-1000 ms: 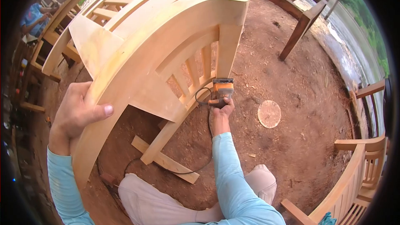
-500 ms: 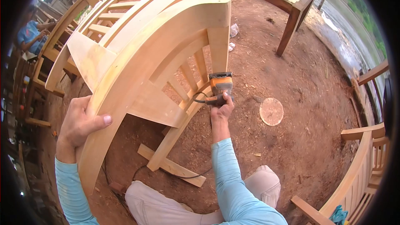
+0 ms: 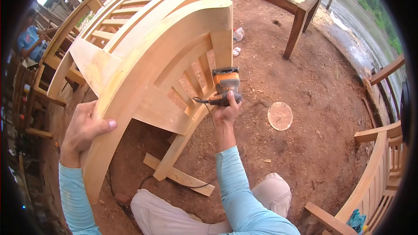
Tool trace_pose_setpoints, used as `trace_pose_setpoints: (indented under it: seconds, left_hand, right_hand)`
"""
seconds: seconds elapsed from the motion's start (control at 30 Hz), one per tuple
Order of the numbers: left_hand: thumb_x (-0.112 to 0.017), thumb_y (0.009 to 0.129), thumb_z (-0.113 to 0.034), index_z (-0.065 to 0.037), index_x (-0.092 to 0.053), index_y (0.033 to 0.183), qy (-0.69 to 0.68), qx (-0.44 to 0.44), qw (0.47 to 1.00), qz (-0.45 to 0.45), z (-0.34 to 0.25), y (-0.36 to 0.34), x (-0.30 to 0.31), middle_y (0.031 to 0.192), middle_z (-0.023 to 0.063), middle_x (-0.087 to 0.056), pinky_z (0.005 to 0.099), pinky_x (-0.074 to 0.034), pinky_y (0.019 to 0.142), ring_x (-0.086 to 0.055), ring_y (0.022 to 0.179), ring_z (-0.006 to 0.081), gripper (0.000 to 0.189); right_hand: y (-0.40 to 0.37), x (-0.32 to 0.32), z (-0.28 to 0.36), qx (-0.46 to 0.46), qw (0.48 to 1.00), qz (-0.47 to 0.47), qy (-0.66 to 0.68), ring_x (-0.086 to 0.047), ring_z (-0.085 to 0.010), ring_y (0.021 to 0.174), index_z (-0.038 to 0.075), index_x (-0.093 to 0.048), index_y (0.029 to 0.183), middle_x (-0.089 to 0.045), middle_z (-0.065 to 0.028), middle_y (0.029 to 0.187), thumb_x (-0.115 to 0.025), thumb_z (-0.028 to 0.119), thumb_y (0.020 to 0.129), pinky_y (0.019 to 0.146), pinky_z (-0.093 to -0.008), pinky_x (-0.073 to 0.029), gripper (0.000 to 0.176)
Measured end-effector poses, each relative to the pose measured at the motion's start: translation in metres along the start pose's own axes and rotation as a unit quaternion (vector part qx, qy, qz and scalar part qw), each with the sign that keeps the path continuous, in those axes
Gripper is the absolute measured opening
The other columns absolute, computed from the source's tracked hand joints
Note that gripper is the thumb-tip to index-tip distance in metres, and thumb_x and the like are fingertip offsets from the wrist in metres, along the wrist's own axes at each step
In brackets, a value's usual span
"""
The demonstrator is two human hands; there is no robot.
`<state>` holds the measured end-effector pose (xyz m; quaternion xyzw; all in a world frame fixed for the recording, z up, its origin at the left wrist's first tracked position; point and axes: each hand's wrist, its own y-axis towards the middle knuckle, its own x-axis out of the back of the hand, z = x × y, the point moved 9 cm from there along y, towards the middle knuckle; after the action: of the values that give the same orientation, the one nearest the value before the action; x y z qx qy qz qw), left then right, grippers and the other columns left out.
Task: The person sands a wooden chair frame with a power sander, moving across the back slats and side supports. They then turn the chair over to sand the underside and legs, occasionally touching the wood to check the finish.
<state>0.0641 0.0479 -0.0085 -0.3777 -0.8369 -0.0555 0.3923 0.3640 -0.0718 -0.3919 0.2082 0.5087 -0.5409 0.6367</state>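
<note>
A pale wooden bench [image 3: 130, 82] with a curved, slatted side lies tilted in front of me. My left hand [image 3: 85, 128] is wrapped round the edge of its long curved rail, thumb on the near face. In my right hand [image 3: 227, 111] is an orange and black power sander [image 3: 226, 85], held from below with its dark pad against the bench's outer upright. A black cable runs from the sander's left side past the slats. My right palm is partly hidden behind the tool.
A round wood disc [image 3: 280, 116] lies on the reddish ground to the right. A darker wooden frame [image 3: 296, 30] stands at the back right, and a slatted bench [image 3: 370, 178] at the lower right. At the far left sits a person in blue [image 3: 30, 41].
My right hand and the sander have shifted slightly left and up along the upright. The bench's upper end appears a little further left. My left hand keeps its hold on the rail.
</note>
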Motion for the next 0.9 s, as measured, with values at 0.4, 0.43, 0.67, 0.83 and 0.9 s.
trace_pose_setpoints:
  seconds: [0.4,0.43,0.67,0.83,0.9]
  left_hand:
    - [-0.079,0.076,-0.030,0.012,-0.069,0.122,-0.001,-0.008,1.000,0.002,0.009,0.002,0.000,0.103,0.0137,-0.075,0.0321,-0.055,0.083,-0.069,0.092,0.0177,0.063]
    - [-0.079,0.076,-0.031,0.012,-0.069,0.122,-0.004,-0.007,1.000,0.001,0.008,0.001,-0.001,0.103,0.0139,-0.075,0.0323,-0.055,0.083,-0.069,0.091,0.0178,0.064]
    - [-0.079,0.075,-0.032,0.013,-0.069,0.120,0.005,0.000,1.000,0.000,0.000,0.000,-0.001,0.102,0.0148,-0.075,0.0326,-0.055,0.082,-0.069,0.091,0.0181,0.065]
    - [-0.078,0.075,-0.032,0.013,-0.069,0.120,0.003,-0.004,1.000,0.003,0.003,0.002,0.000,0.102,0.0147,-0.075,0.0323,-0.054,0.081,-0.068,0.091,0.0177,0.064]
    - [-0.078,0.075,-0.032,0.013,-0.069,0.120,0.002,-0.003,1.000,0.003,0.001,0.001,-0.001,0.101,0.0146,-0.075,0.0323,-0.054,0.081,-0.068,0.091,0.0177,0.064]
  right_hand:
    - [-0.004,-0.003,0.005,0.006,1.000,-0.023,-0.004,-0.069,-0.0324,0.103,0.005,-0.048,0.131,-0.063,-0.0138,0.117,-0.070,0.013,0.098,0.082,-0.0539,-0.064,0.040]
    - [-0.006,-0.012,0.007,0.032,0.999,-0.024,-0.006,-0.069,-0.0318,0.102,0.005,-0.046,0.131,-0.062,-0.0135,0.117,-0.071,0.013,0.098,0.082,-0.0532,-0.064,0.043]
    - [-0.012,-0.019,-0.003,0.044,0.998,-0.048,-0.018,-0.069,-0.0297,0.098,0.005,-0.040,0.133,-0.059,-0.0136,0.115,-0.073,0.012,0.097,0.079,-0.0473,-0.065,0.049]
    - [0.001,0.014,-0.019,-0.017,0.999,-0.034,-0.016,-0.072,-0.0332,0.086,0.002,-0.052,0.125,-0.066,-0.0156,0.108,-0.069,0.012,0.097,0.074,-0.0497,-0.065,0.035]
    - [0.002,0.021,-0.024,-0.030,0.998,-0.049,-0.009,-0.072,-0.0329,0.091,0.002,-0.051,0.127,-0.065,-0.0155,0.112,-0.069,0.012,0.097,0.075,-0.0498,-0.065,0.036]
